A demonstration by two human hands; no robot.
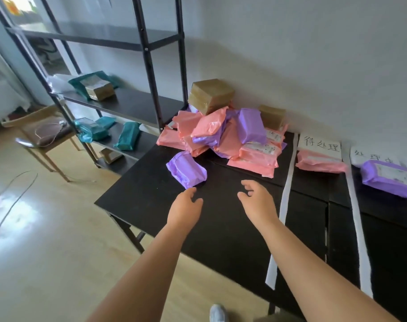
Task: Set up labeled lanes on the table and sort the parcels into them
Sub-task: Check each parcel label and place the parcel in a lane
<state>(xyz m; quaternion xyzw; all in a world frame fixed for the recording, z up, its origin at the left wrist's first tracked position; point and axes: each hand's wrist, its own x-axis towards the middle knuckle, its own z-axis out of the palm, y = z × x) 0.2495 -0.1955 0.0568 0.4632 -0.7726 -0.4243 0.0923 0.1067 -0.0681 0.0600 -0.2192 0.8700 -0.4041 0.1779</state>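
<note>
Purple plastic wraps a single parcel that lies alone on the black bench, just in front of a heap of pink, purple and brown parcels piled against the wall. Both bare forearms stretch forward over the bench, palms down. The left hand has its fingers loosely curled and holds nothing. Its fingertips are right at the near corner of the single parcel; whether they touch it cannot be told. The right hand is level with it and apart to the right, fingers relaxed and slightly spread, also empty.

Further right, a white tape strip and a second strip run from the wall side toward the person, marking lanes. Between them, a handwritten paper label sits by the wall with a pink parcel just before it. Beyond the second strip are another label and a purple lane parcel.

Left of the bench stands a black metal shelf rack bearing teal parcels.
</note>
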